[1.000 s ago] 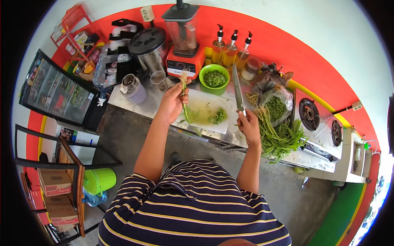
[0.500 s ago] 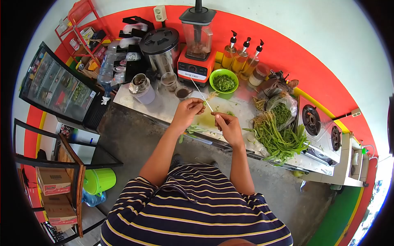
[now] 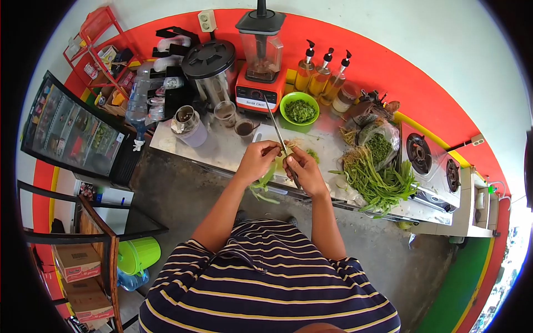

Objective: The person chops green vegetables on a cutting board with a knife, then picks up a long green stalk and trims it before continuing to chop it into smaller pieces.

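Note:
My right hand point(image 3: 306, 172) is closed around the dark handle of a knife point(image 3: 273, 120), whose long thin blade points away over the counter. Close beside it, my left hand point(image 3: 259, 161) pinches a leafy green stalk point(image 3: 265, 181), its leaves hanging down past the counter's front edge. Pale roots show near the blade, between the two hands. Under the hands lies a light cutting board point(image 3: 266, 133), with some bits of green on it. To the right is a pile of long leafy greens point(image 3: 383, 186) with stringy roots.
A green bowl of chopped greens point(image 3: 300, 111) stands before the red blender point(image 3: 259, 91). Behind it are several oil pump bottles point(image 3: 319, 80). Cups point(image 3: 245, 128) and a steel canister point(image 3: 210, 72) stand left. A plastic bag of greens point(image 3: 379, 150) and a gas stove point(image 3: 419, 154) are right.
My hands have come closer together, and the knife has turned so its blade shows broader. The green stalk now hangs lower from my left hand. The view has shifted slightly.

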Motion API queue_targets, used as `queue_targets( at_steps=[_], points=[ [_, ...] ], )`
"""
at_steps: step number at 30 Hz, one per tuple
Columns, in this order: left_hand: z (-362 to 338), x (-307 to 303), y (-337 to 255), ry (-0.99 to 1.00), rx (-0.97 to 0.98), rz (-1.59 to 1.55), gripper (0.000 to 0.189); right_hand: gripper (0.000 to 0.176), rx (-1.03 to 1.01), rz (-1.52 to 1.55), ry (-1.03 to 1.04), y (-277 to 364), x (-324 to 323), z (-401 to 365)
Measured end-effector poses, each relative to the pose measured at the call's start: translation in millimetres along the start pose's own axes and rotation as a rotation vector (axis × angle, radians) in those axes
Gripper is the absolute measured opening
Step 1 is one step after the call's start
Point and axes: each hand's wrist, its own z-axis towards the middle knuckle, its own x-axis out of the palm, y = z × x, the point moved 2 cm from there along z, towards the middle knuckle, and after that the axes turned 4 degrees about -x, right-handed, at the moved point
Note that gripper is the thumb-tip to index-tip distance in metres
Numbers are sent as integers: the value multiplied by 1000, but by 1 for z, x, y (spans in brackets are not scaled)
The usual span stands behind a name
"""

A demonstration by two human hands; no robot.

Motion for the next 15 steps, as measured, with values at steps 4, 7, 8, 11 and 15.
queue_targets(
  at_steps=[4,7,8,11,15],
  points=[
    [4,0,-1,-17,12,43,18,36,-50,-7,-32,-12,-1,6],
    [10,5,3,-41,41,74,19,30,-90,-18,-112,-20,-4,7],
    [13,8,5,-60,60,90,18,30,-95,-16,-119,-22,-5,8],
    [21,20,7,-94,96,135,18,19,-133,-119,-219,-25,-9,8],
    [33,41,13,-136,102,236,16,22,-264,-495,-430,-25,-14,5]
  ],
)
